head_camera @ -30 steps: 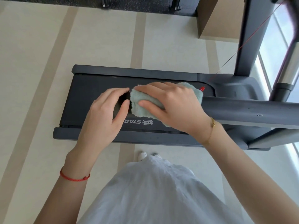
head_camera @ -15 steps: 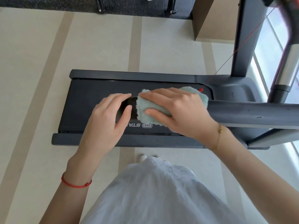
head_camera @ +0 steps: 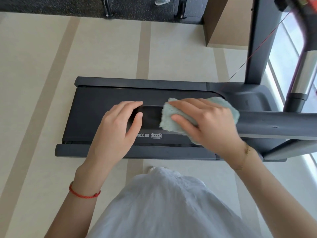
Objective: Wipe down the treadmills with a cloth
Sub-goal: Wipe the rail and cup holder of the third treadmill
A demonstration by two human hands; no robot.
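A dark grey treadmill (head_camera: 96, 107) lies across the floor below me, belt marked "STAR". Its grey handrail (head_camera: 274, 124) runs in from the right at hand height. My right hand (head_camera: 209, 121) grips a pale green fluffy cloth (head_camera: 169, 120) wrapped over the handrail. My left hand (head_camera: 115, 127) holds the rail's dark end, fingers over the top and thumb below. A short stretch of bare rail shows between the two hands.
The treadmill's upright post (head_camera: 259, 40) rises at the right, with a thin red cord (head_camera: 257, 48) running down to the deck. A silver bar (head_camera: 303, 73) and a bright window are at far right. A brown box (head_camera: 228, 23) stands behind. My white garment (head_camera: 163, 203) fills the lower view.
My right hand has slid the cloth to the right along the handrail, opening a gap to my left hand. The left hand has stayed at the rail's end.
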